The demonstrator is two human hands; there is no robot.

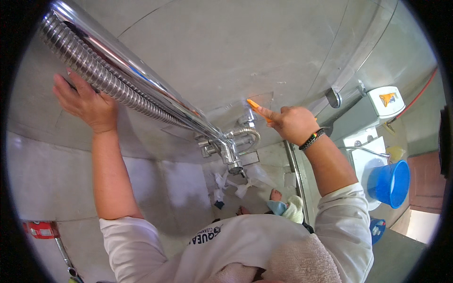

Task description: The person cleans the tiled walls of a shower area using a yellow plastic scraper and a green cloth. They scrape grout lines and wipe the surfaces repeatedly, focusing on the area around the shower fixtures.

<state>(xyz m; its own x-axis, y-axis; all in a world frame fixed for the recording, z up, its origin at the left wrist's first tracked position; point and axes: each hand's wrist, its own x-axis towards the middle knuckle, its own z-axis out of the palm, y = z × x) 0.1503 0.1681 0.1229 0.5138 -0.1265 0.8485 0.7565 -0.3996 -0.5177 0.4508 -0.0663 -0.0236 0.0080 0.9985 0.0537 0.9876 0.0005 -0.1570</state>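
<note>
My right hand [293, 123] is closed around a slim orange hand tool [253, 103], index finger stretched along it. The tool's tip meets the grey tiled wall [278, 52] beside a clear, film-like patch [266, 100], just above the chrome pipe fitting. I cannot make out whether the tool has a blade. My left hand [92, 104] lies against the wall with its fingers stretched out, beside the ribbed metal shower hose [111, 85]; the hose covers part of it. The chrome shower pipe [137, 66] slants down to the mixer tap [229, 148] between my arms.
White scraps [224, 181] lie on the floor under the tap, near a bare foot and cloths [295, 207]. A metal rail [296, 177] runs on the right. Beyond it are a toilet [370, 165], a blue bucket [395, 184] and a red hose [420, 94]. A red object [41, 229] sits lower left.
</note>
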